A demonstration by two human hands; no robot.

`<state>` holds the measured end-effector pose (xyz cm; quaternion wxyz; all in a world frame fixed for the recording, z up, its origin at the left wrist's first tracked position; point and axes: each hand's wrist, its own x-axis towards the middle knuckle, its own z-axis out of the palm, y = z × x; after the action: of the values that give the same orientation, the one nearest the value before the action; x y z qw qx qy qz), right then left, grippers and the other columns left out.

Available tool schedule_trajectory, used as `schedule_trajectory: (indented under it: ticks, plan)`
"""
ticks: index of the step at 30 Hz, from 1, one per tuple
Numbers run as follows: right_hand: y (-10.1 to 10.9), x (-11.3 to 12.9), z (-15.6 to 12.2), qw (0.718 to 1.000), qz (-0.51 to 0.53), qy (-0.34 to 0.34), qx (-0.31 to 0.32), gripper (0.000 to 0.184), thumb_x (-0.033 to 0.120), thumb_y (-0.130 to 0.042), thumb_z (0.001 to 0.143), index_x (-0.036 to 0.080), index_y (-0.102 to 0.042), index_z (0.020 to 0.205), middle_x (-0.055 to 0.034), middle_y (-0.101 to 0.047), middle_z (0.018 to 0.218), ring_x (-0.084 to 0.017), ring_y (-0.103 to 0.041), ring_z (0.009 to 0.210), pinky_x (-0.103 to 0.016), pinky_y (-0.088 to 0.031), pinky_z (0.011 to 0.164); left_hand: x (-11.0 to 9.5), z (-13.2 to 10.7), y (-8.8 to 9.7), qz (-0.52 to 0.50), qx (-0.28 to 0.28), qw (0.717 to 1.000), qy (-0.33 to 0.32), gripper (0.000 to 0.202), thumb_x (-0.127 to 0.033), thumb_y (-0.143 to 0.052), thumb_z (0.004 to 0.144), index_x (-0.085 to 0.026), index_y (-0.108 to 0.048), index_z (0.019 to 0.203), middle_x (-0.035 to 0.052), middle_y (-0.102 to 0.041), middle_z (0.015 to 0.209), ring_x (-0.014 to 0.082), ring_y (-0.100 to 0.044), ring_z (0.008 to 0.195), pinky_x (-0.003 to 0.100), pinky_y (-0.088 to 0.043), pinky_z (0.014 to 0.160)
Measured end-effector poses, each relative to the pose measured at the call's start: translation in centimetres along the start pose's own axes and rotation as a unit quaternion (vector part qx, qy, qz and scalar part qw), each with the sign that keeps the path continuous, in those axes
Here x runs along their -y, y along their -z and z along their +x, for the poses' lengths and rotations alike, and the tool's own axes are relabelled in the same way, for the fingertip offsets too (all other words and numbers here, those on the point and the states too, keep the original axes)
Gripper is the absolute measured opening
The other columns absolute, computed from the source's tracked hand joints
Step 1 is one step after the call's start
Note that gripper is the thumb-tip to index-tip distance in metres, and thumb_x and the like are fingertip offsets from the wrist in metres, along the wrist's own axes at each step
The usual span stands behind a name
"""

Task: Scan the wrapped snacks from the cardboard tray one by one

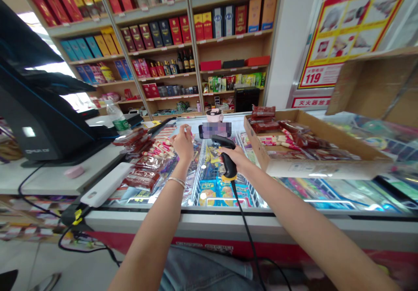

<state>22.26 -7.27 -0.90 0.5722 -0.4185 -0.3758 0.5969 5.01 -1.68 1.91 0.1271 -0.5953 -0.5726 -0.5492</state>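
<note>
Head view: a black corded barcode scanner (227, 162) is clamped in the right grip (235, 158) at centre frame, above a chest freezer (209, 219) and near a phone (215, 130) with a blurred screen. The fingertips of the left grip (183, 148) are drawn together; whether anything is pinched cannot be told. A cardboard tray (321, 167) of red-wrapped snacks is seen at right.

Phone screen (215, 130) pixelated (item (187, 129) in left fingers (182, 139) too small to tell).
</note>
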Motion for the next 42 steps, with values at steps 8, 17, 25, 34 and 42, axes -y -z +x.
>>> schedule_trajectory:
  ticks: [8,17,25,34,42]
  plan:
    - [-0.2,0.7,-0.6,0.999,-0.009,-0.016,-0.044,0.019,0.017,-0.071,0.069,0.013,-0.053,0.074,0.0004,-0.053,0.048,-0.011,-0.053,0.041,-0.022,-0.046,0.041,2.6,1.9,1.7,0.078,-0.110,0.990,0.047,0.025,-0.027,-0.038,0.090,-0.023,-0.060,0.103,0.0067,-0.065,0.081,0.0218,-0.056,0.088,0.046,-0.026,0.100]
    - [0.2,0.6,-0.4,0.997,-0.021,-0.025,-0.064,0.015,0.013,-0.068,0.070,0.012,-0.053,0.074,-0.0014,-0.056,0.050,-0.012,-0.055,0.042,-0.023,-0.048,0.042,4.8,1.4,1.9,0.140,-0.068,0.988,0.006,0.030,-0.007,-0.034,0.080,-0.020,-0.060,0.082,0.0096,-0.061,0.070,0.0257,-0.050,0.102,0.057,-0.016,0.105]
    - [0.0,1.0,-0.7,0.997,-0.023,-0.036,-0.064,0.012,0.012,-0.065,0.070,0.012,-0.054,0.074,0.0006,-0.052,0.045,-0.012,-0.054,0.040,-0.021,-0.047,0.041,4.0,1.1,1.9,0.332,0.014,0.941,0.064,0.029,-0.014,-0.039,0.079,-0.013,-0.064,0.095,0.0173,-0.062,0.101,0.0304,-0.046,0.111,0.053,-0.025,0.102]
    - [0.1,0.7,-0.6,0.998,-0.025,-0.012,-0.060,0.013,0.013,-0.065,0.070,0.013,-0.052,0.071,0.0002,-0.052,0.046,-0.011,-0.053,0.041,-0.021,-0.047,0.041,3.9,1.1,1.8,0.363,0.016,0.930,0.060,0.031,-0.015,-0.040,0.077,-0.010,-0.065,0.096,0.0174,-0.063,0.099,0.0311,-0.048,0.104,0.048,-0.032,0.093]
    - [0.0,8.9,-4.4,0.986,-0.026,0.158,-0.032,0.020,0.020,-0.070,0.069,0.014,-0.055,0.081,-0.0003,-0.057,0.058,-0.010,-0.055,0.045,-0.020,-0.048,0.042,3.3,1.1,2.0,0.327,0.017,0.944,0.045,0.033,-0.011,-0.036,0.079,-0.011,-0.064,0.096,0.0184,-0.062,0.098,0.0325,-0.046,0.106,0.051,-0.030,0.092]
